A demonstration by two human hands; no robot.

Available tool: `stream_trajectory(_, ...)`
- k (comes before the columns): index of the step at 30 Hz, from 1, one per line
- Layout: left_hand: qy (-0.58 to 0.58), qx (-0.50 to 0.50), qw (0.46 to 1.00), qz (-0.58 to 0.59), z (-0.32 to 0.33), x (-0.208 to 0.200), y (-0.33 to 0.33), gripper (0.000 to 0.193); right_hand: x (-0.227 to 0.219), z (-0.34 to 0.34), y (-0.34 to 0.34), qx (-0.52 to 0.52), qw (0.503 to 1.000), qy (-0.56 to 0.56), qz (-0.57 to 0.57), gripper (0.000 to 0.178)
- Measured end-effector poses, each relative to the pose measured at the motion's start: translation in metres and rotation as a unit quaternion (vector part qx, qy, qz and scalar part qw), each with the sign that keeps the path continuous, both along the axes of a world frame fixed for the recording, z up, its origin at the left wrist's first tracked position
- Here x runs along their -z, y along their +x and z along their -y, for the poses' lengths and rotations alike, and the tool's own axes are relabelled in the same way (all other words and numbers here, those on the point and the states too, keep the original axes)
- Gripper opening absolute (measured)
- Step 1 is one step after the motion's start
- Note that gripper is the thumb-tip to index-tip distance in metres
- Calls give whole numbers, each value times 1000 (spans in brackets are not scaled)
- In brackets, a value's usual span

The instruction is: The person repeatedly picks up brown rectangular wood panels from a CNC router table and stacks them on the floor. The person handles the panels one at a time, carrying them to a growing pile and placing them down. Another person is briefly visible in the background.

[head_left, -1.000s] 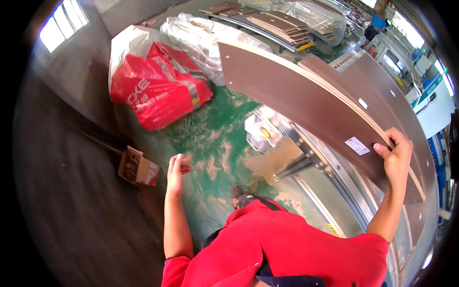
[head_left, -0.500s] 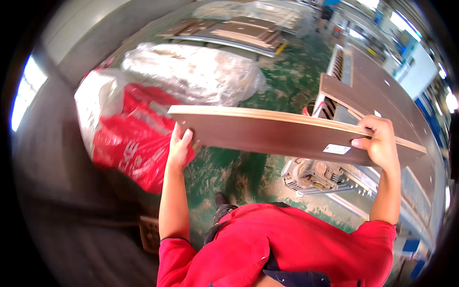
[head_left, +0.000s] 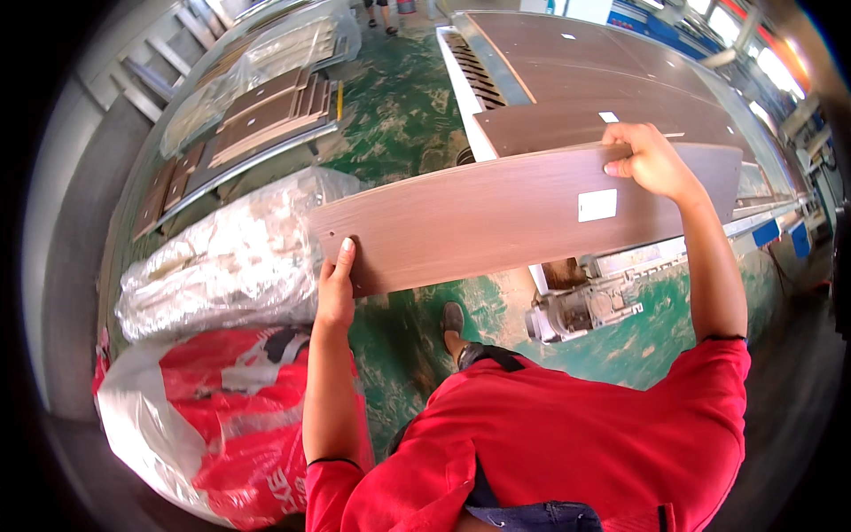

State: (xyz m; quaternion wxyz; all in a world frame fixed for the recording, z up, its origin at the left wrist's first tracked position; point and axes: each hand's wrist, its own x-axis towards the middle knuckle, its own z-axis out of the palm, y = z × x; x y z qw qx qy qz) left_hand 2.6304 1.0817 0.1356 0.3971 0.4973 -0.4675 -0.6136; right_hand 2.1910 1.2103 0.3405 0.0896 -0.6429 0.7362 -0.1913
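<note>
A long brown wooden board (head_left: 479, 217) with a white label (head_left: 597, 205) is held up across my front, its broad face turned toward me. My left hand (head_left: 336, 288) grips its left end, thumb on the face near a small hole. At the upper edge toward the right, my right hand (head_left: 649, 164) is closed over the board, thumb on the face and fingers behind. Beyond it, larger brown panels (head_left: 612, 66) lie on a machine table, partly covered by the board.
Left of me stand a red and white plastic sack (head_left: 222, 417) and a bundle wrapped in clear film (head_left: 230, 257). Stacked boards (head_left: 270, 111) lie on a low platform at the far left. Under the board's right part sits a motor unit (head_left: 576, 310). A person's legs (head_left: 381, 16) show far off.
My view has swung to the right, so the machine table and the sack sit further left. The board has tilted, showing more of its broad face and less of its edge. Both hands keep their grip.
</note>
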Motion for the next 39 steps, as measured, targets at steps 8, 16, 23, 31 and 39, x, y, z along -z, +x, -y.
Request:
stream_trajectory(8, 121, 76, 989, -39, 137, 32, -99, 56, 38, 167, -90, 109, 985, 72, -110, 49)
stream_trajectory(16, 289, 166, 936, -115, 206, 62, -204, 83, 110, 282, -200, 202, 945, 66, -250, 50)
stream_trajectory(23, 359, 224, 895, -141, 255, 66, -260, 78, 166, 326, -271, 252, 930, 99, -248, 38)
stream_trajectory(31, 339, 235, 908, -69, 271, 31, -307, 74, 203, 323, -326, 251, 954, 35, -162, 22)
stream_trajectory(39, 388, 235, 887, -88, 255, 33, -329, 59, 181, 296, -329, 300, 944, -135, -37, 41)
